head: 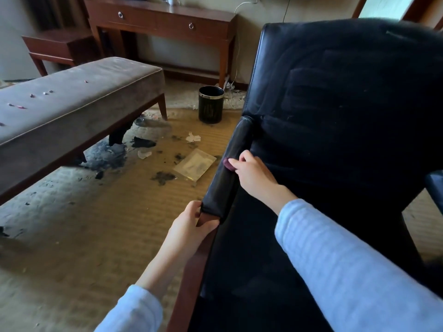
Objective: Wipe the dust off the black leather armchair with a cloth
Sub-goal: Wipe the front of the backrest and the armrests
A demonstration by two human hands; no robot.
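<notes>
The black leather armchair [335,104] fills the right half of the head view, its backrest dusty. Its padded left armrest [227,173] runs toward me on a reddish wooden frame. My right hand [251,173] presses a small dark purple cloth [228,164] against the armrest's top, fingers curled over the cloth, most of which is hidden beneath the hand. At the near tip of that armrest my left hand [191,226] grips the front end where leather meets wood.
A grey upholstered bench [72,99] stands to the left. A black waste bin [211,104] sits on the carpet beyond the armrest. Paper scraps, a clear plastic packet [194,165] and dark debris litter the floor. A wooden desk [167,20] lines the far wall.
</notes>
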